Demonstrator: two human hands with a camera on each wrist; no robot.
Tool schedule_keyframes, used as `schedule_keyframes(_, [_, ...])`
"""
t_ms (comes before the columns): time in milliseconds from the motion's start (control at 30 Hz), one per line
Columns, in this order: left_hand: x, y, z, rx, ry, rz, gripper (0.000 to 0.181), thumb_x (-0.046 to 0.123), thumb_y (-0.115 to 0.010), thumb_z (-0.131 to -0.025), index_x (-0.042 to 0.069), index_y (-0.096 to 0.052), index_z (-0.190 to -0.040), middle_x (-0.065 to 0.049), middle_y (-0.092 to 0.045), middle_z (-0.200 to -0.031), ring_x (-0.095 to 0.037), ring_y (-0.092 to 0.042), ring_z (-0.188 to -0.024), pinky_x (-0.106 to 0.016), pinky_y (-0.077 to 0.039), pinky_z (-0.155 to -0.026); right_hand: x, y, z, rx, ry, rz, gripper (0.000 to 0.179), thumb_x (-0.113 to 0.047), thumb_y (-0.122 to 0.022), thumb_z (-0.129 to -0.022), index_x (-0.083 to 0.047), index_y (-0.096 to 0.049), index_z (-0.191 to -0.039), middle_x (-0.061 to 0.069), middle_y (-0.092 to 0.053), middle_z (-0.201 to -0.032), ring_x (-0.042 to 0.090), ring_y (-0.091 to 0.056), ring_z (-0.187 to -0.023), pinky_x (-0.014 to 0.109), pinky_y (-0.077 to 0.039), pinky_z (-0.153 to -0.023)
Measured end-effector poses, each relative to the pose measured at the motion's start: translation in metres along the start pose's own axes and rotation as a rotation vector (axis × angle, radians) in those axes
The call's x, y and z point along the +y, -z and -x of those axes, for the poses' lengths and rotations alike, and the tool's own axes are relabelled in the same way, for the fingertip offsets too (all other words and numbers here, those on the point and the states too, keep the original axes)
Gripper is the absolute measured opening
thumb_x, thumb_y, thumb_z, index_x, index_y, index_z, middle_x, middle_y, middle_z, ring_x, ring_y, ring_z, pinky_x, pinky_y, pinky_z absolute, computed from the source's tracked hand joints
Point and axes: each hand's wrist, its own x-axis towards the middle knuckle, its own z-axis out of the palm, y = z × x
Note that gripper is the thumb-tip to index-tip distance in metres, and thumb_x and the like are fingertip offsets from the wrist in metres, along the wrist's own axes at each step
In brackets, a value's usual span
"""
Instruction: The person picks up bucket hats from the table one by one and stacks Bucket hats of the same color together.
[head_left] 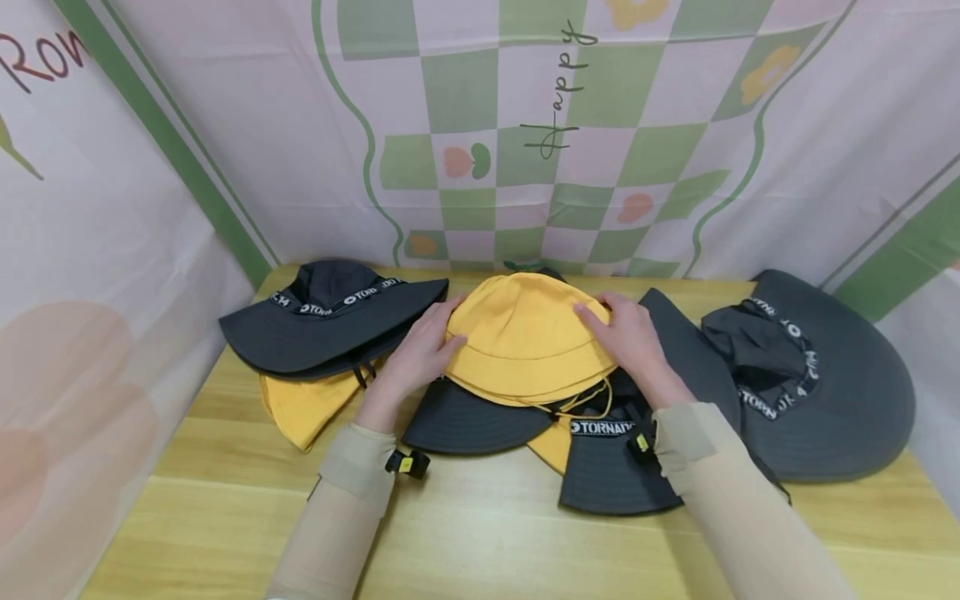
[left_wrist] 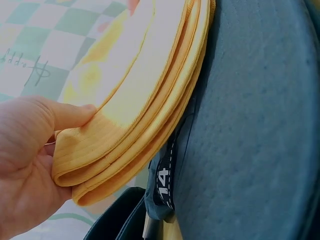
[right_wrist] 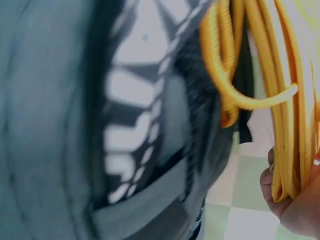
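Two opposite sides, pinched by left grip [head_left: 422,347] and right grip [head_left: 630,333], suit the probably light, floppy yellow headwear [head_left: 528,333] between.

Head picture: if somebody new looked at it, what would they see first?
Probably the bright yellow bucket hat in the middle, held between the person's left grip and right grip. Next might come the big dark wide-brimmed hat at the table's right end, with white letters on its band. Behind everything, the green-checked cloth says "Happy" sideways.
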Motion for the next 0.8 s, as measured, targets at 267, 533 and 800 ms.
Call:
schedule_keyframes(267, [0.0, -0.001, -0.001, -0.002, 0.007, 0.011, 0.056, 0.02, -0.053, -0.104, 0.004, -0.033, -0.154, -0.017, -0.043, -0.154, -0.034, -0.042, -0.142, -0.051, -0.037, -0.116, 0.0, 0.009, 0.008, -0.007, -0.02, -0.043, 0.063, -0.057, -0.052, -0.099, -0.003, -0.061, -0.13, 0.023, -0.064, -0.127, 0.041, -0.06, -0.112, 0.055, -0.047, -0.096])
schedule_keyframes(533, [-0.003, -0.006, -0.002, -0.021, 0.063, 0.014, 0.058, 0.03, -0.053, -0.104, 0.009, -0.034, -0.155, -0.016, -0.039, -0.158, -0.035, -0.033, -0.149, -0.052, -0.029, -0.121, 0.002, 0.014, 0.022, 0.007, 0.01, -0.044, 0.06, -0.048, -0.054, -0.101, -0.005, -0.054, -0.141, 0.025, -0.059, -0.137, 0.045, -0.054, -0.124, 0.06, -0.043, -0.103])
schedule_keyframes(800, [-0.004, -0.011, -0.003, -0.049, 0.122, -0.005, 0.06, 0.039, -0.053, -0.103, 0.012, -0.037, -0.154, -0.012, -0.042, -0.157, -0.033, -0.034, -0.149, -0.05, -0.03, -0.121, 0.003, 0.02, 0.041, 0.048, -0.048, -0.069, 0.061, -0.049, -0.054, -0.1, -0.004, -0.054, -0.142, 0.025, -0.058, -0.139, 0.045, -0.054, -0.123, 0.059, -0.043, -0.1])
